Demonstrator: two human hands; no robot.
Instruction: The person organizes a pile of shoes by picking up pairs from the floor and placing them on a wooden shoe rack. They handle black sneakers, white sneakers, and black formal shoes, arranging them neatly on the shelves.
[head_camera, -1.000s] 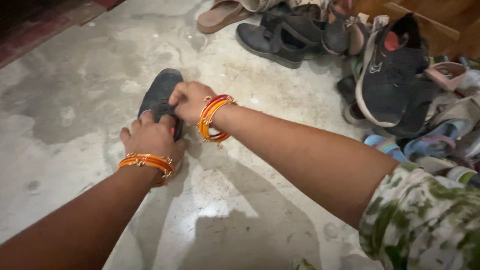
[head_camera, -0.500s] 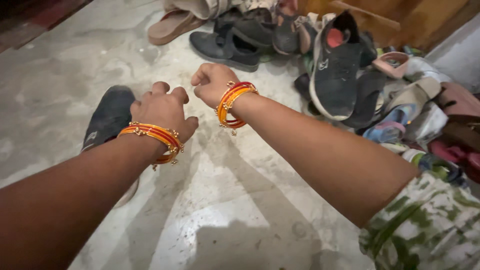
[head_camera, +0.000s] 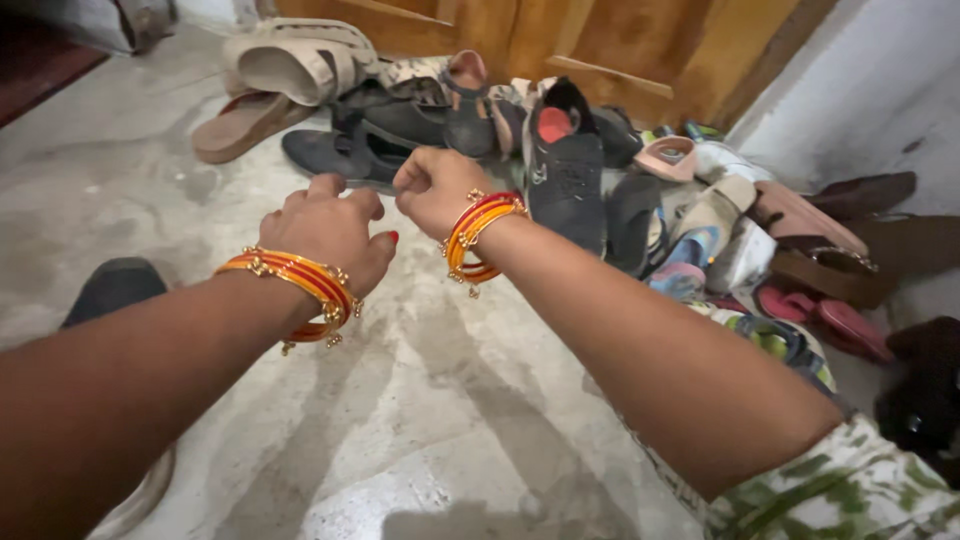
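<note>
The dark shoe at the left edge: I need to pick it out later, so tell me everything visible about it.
The dark shoe lies on the concrete floor at the left edge, apart from the shoe pile. Only its rounded end shows, dark grey and matte, perhaps fabric; the left forearm covers the rest. A pale sole edge peeks out below the arm. Neither the left hand nor the right hand touches it; both are loosely curled and empty.

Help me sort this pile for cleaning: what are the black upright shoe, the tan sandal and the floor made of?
Black shoe: looks like matte knit or mesh fabric with a red insole.
Tan sandal: smooth, dull, probably rubber or foam; leather is possible.
Floor: polished concrete or cement, grey, mottled, faintly glossy.
</note>
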